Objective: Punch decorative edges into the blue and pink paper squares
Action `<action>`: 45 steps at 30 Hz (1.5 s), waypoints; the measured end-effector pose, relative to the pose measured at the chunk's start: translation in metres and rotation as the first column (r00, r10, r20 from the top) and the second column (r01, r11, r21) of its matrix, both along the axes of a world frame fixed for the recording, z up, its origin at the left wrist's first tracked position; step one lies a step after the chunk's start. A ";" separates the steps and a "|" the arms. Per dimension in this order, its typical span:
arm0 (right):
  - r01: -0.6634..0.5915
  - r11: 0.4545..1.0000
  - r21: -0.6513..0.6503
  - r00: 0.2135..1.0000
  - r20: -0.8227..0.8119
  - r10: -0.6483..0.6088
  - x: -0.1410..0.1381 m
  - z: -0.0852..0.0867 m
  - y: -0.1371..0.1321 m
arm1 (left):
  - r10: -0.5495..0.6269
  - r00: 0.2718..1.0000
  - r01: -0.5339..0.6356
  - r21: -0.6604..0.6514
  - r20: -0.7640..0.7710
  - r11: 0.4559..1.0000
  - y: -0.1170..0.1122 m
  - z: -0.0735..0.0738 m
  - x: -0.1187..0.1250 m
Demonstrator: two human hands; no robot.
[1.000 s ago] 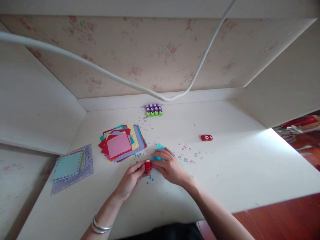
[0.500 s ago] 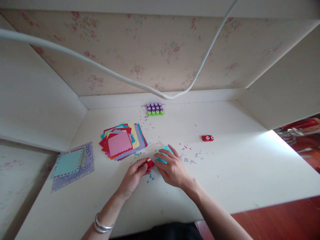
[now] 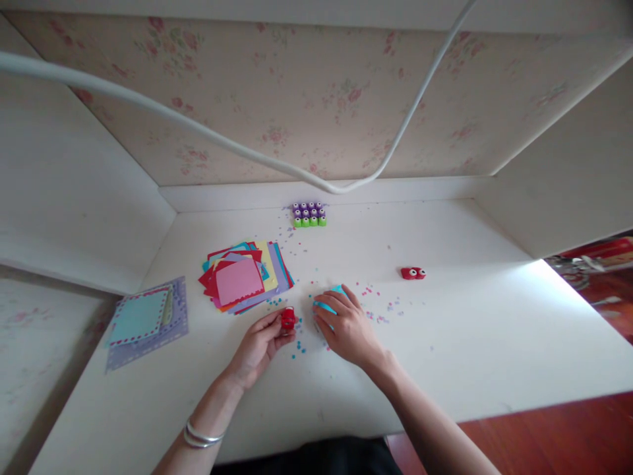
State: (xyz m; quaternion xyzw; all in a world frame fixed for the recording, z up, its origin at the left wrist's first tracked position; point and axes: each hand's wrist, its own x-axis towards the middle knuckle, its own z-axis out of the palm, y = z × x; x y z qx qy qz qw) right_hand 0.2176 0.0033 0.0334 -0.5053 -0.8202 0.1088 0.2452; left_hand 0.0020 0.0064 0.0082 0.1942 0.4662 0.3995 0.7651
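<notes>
My left hand (image 3: pixel 260 343) grips a small red craft punch (image 3: pixel 287 319) between thumb and fingers, just above the white desk. To its right, my right hand (image 3: pixel 349 328) is closed over a blue piece of paper (image 3: pixel 340 289), with its fingers covering most of it. A small gap separates the punch from the paper. Blue punched-out bits (image 3: pixel 298 348) lie on the desk below and between the hands. Pink and lilac bits (image 3: pixel 378 310) are scattered to the right of my right hand.
A stack of coloured paper sheets (image 3: pixel 240 284) lies left of centre. Punched-edge cards (image 3: pixel 141 316) rest at the far left. Several purple and green punches (image 3: pixel 310 214) stand in rows near the wall, and two red ones (image 3: pixel 413 272) at right. A white cable (image 3: pixel 247 157) hangs across the front.
My left hand has drawn the red punch slightly left, away from the blue paper, and turned it. My right hand has shifted a little right with the paper.
</notes>
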 end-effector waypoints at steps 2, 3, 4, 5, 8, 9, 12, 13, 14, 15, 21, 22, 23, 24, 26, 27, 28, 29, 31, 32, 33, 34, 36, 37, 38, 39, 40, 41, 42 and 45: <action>-0.001 1.000 -0.012 1.000 -0.004 0.001 -0.003 -0.002 -0.001 | 0.004 1.000 -0.003 -0.011 0.028 1.000 0.000 0.000 -0.002; 0.001 1.000 -0.017 1.000 -0.005 -0.001 -0.004 -0.002 -0.001 | 0.004 0.999 -0.003 -0.012 0.040 1.000 0.000 0.001 -0.003; 0.005 1.000 -0.023 1.000 -0.008 -0.005 -0.006 -0.003 -0.001 | 0.003 0.999 -0.002 -0.013 0.049 1.000 0.000 0.001 -0.004; 0.010 1.000 -0.028 1.000 -0.014 -0.010 -0.007 -0.003 -0.001 | 0.004 0.998 -0.003 -0.013 0.056 1.000 0.000 0.001 -0.004; 0.021 0.999 -0.042 0.998 -0.051 -0.024 -0.009 -0.003 -0.002 | 0.020 0.998 -0.019 -0.007 0.065 1.000 -0.001 0.002 -0.003; 0.024 0.999 -0.047 0.997 -0.066 -0.027 -0.010 -0.002 -0.002 | 0.027 0.997 -0.027 -0.005 0.068 1.000 -0.001 0.003 -0.003; 0.038 0.997 -0.063 0.994 -0.105 -0.044 -0.009 -0.001 -0.004 | 0.041 0.998 -0.042 0.003 0.057 0.999 -0.001 0.004 -0.001; 0.044 0.997 -0.067 0.992 -0.115 -0.051 -0.009 -0.001 -0.005 | 0.039 0.999 -0.039 0.024 0.017 0.999 -0.001 0.005 0.000; 0.050 0.996 -0.068 0.991 -0.124 -0.059 -0.007 -0.001 -0.005 | 0.030 0.998 -0.026 0.066 -0.061 0.997 -0.001 0.005 -0.001; 0.056 0.996 -0.070 0.989 -0.131 -0.065 -0.006 -0.001 -0.006 | 0.021 0.984 0.003 0.132 -0.177 0.991 -0.001 0.006 -0.001; 0.236 0.969 -0.069 0.954 -0.173 -0.245 0.018 -0.012 -0.005 | 0.210 0.685 0.313 0.542 -0.698 0.780 -0.002 0.007 -0.008; 0.297 0.952 -0.077 0.936 -0.176 -0.306 0.024 -0.015 -0.004 | 0.221 0.662 0.351 0.556 -0.716 0.754 -0.003 0.005 -0.008; 0.350 0.932 -0.094 0.917 -0.169 -0.362 0.029 -0.018 -0.004 | 0.221 0.643 0.383 0.558 -0.733 0.736 -0.004 0.003 -0.009; 0.391 0.913 -0.117 0.901 -0.152 -0.405 0.035 -0.020 -0.005 | 0.223 0.626 0.403 0.556 -0.747 0.727 -0.006 0.001 -0.009; 0.422 0.891 -0.167 0.895 -0.084 -0.439 0.042 -0.023 -0.008 | 0.237 0.603 0.411 0.552 -0.762 0.725 -0.009 -0.003 -0.008; 0.418 0.888 -0.190 0.901 -0.041 -0.433 0.045 -0.023 -0.010 | 0.246 0.597 0.407 0.552 -0.764 0.728 -0.011 -0.004 -0.008; 0.412 0.887 -0.209 0.907 0.003 -0.421 0.046 -0.023 -0.012 | 0.252 0.591 0.404 0.552 -0.766 0.730 -0.012 -0.005 -0.007; 0.407 0.886 -0.223 0.912 0.046 -0.408 0.046 -0.023 -0.015 | 0.257 0.584 0.407 0.552 -0.770 0.728 -0.013 -0.005 -0.007; 0.408 0.881 -0.241 0.913 0.115 -0.392 0.045 -0.022 -0.018 | 0.260 0.560 0.439 0.548 -0.787 0.712 -0.014 -0.004 -0.007; 0.414 0.877 -0.246 0.910 0.141 -0.390 0.044 -0.022 -0.019 | 0.259 0.534 0.475 0.539 -0.805 0.696 -0.014 -0.003 -0.008; 0.419 0.873 -0.251 0.907 0.161 -0.389 0.042 -0.023 -0.019 | 0.256 0.496 0.523 0.521 -0.830 0.675 -0.013 -0.003 -0.008; 0.421 0.870 -0.258 0.905 0.175 -0.387 0.041 -0.023 -0.018 | 0.253 0.447 0.579 0.494 -0.858 0.649 -0.013 -0.002 -0.009; 0.421 0.862 -0.281 0.905 0.186 -0.382 0.040 -0.024 -0.015 | 0.253 0.342 0.685 0.425 -0.905 0.592 -0.011 -0.001 -0.010; 0.418 0.858 -0.299 0.907 0.185 -0.378 0.039 -0.025 -0.013 | 0.259 0.300 0.722 0.396 -0.918 0.568 -0.010 -0.001 -0.010; 0.414 0.853 -0.318 0.910 0.179 -0.374 0.039 -0.025 -0.011 | 0.270 0.268 0.747 0.376 -0.925 0.548 -0.009 0.000 -0.010; 0.409 0.848 -0.338 0.913 0.169 -0.372 0.039 -0.026 -0.009 | 0.284 0.240 0.767 0.361 -0.928 0.531 -0.008 0.002 -0.010; 0.403 0.843 -0.357 0.915 0.155 -0.372 0.039 -0.026 -0.008 | 0.302 0.215 0.783 0.349 -0.929 0.516 -0.007 0.003 -0.009; 0.398 0.839 -0.372 0.917 0.139 -0.373 0.039 -0.026 -0.006 | 0.323 0.191 0.796 0.339 -0.927 0.502 -0.007 0.005 -0.009; 0.392 0.837 -0.383 0.919 0.122 -0.375 0.040 -0.026 -0.006 | 0.342 0.168 0.808 0.328 -0.924 0.489 -0.007 0.006 -0.008; 0.365 0.845 -0.390 0.927 0.069 -0.369 0.041 -0.023 -0.006 | 0.387 0.138 0.827 0.321 -0.912 0.462 -0.009 0.009 -0.004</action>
